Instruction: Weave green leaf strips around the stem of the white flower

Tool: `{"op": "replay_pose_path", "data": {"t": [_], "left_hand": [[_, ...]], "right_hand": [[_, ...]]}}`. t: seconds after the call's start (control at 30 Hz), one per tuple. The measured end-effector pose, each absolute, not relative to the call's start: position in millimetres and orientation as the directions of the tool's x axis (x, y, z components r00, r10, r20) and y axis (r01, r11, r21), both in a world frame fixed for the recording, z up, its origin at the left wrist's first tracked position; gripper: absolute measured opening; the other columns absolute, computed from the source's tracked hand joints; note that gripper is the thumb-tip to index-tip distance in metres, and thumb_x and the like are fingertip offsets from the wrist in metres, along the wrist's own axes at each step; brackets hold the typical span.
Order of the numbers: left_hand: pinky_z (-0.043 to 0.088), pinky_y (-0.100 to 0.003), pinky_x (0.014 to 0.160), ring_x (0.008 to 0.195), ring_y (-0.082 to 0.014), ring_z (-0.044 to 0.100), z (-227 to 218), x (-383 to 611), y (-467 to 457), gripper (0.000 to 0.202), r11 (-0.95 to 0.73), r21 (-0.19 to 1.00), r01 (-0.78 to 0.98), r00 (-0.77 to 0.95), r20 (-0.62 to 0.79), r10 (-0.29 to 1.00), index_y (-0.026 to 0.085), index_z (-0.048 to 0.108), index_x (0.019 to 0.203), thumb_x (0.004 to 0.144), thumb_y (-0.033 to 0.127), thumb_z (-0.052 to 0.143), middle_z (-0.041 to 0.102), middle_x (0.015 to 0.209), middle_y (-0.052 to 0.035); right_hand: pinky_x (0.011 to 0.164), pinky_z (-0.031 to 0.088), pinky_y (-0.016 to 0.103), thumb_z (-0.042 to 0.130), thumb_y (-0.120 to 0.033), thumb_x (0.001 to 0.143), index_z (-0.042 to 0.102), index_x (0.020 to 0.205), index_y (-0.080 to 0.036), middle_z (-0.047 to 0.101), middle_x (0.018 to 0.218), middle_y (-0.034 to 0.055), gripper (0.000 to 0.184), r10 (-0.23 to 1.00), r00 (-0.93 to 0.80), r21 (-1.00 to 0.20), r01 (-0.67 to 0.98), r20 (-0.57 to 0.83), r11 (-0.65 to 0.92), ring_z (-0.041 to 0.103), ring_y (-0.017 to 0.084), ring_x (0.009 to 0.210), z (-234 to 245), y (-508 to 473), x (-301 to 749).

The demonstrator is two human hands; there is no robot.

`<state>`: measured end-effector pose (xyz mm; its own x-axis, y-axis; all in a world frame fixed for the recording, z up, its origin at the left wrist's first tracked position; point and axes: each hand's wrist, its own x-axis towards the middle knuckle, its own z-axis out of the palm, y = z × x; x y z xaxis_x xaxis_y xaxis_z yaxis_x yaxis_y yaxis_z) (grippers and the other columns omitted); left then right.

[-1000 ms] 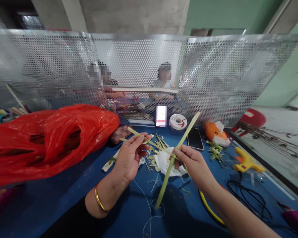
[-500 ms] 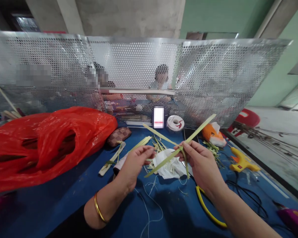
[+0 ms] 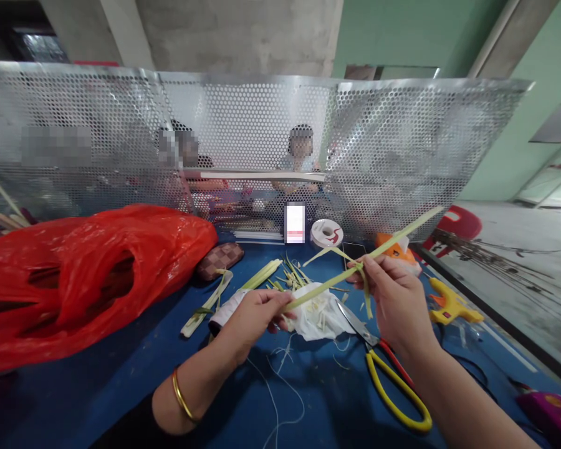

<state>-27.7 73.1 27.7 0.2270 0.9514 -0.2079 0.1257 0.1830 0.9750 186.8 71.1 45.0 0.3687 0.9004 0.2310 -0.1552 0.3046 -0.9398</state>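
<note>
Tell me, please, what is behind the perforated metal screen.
Through the screen, two seated people show dimly behind a pale bar. What lies before them is too obscured to tell.

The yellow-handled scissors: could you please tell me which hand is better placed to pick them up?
Right, probably: the right hand is just above the scissors, their yellow handles beside its wrist; the left hand is farther off, past the white cloth. Both grip the leaf strip, so it must let go first.
</note>
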Motion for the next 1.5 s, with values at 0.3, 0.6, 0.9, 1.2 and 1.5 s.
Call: {"op": "replay_pose_path", "data": {"t": [0.3,0.6,0.9,1.2,1.5], "left_hand": [[0.042,-0.032,0.091,0.098,-0.0230,0.061,48.5,-23.8,51.8,0.021,-0.388,0.891,0.238,0.063,0.384,0.921,0.025,0.076,0.093,0.072,0.026,0.075,0.072,0.101,-0.0062],[0.048,-0.026,0.060,0.056,-0.0130,0.059,30.8,-9.9,47.9,0.023,0.074,0.992,-0.102,0.351,-0.034,0.936,0.019,0.074,0.094,0.071,0.026,0.074,0.065,0.062,0.0006],[0.046,-0.022,0.059,0.057,-0.0097,0.057,30.2,-11.1,50.7,0.025,0.187,0.952,-0.241,0.285,-0.115,0.952,0.017,0.076,0.096,0.072,0.026,0.076,0.065,0.064,-0.0005],[0.049,-0.026,0.064,0.064,-0.0144,0.064,35.4,-13.1,50.2,0.028,0.206,0.948,-0.241,0.356,-0.111,0.928,0.018,0.075,0.099,0.080,0.037,0.068,0.073,0.079,-0.0087],[0.044,-0.020,0.058,0.061,-0.0104,0.062,31.2,-13.0,52.4,0.020,0.179,0.916,-0.358,0.193,-0.115,0.974,0.016,0.074,0.091,0.075,0.028,0.074,0.073,0.075,-0.0061]], "right_hand": [[0.052,0.043,0.025,0.056,-0.035,0.088,0.059,0.071,-0.020,0.055,0.056,-0.0020,0.023,0.947,-0.131,-0.881,0.346,0.294,0.322,0.052,0.013,0.051,54.8,46.1,175.2],[0.051,0.044,0.024,0.054,-0.032,0.087,0.066,0.078,-0.019,0.060,0.069,0.0005,0.019,0.921,-0.244,-0.876,0.309,0.303,0.370,0.054,0.012,0.054,46.7,43.0,158.3],[0.058,0.046,0.025,0.061,-0.030,0.084,0.062,0.098,-0.021,0.066,0.085,0.0030,0.017,0.912,-0.300,-0.793,0.464,0.279,0.395,0.057,0.014,0.065,47.4,47.8,173.7],[0.072,0.045,0.032,0.050,-0.023,0.093,0.069,0.088,-0.023,0.069,0.083,0.0041,0.019,0.764,-0.378,-0.516,0.573,0.523,0.637,0.062,0.018,0.077,46.6,52.0,172.3],[0.079,0.044,0.037,0.052,-0.023,0.092,0.066,0.092,-0.021,0.069,0.090,0.0092,0.015,0.629,-0.289,-0.306,0.682,0.722,0.664,0.062,0.023,0.088,45.8,43.9,165.2]]}}
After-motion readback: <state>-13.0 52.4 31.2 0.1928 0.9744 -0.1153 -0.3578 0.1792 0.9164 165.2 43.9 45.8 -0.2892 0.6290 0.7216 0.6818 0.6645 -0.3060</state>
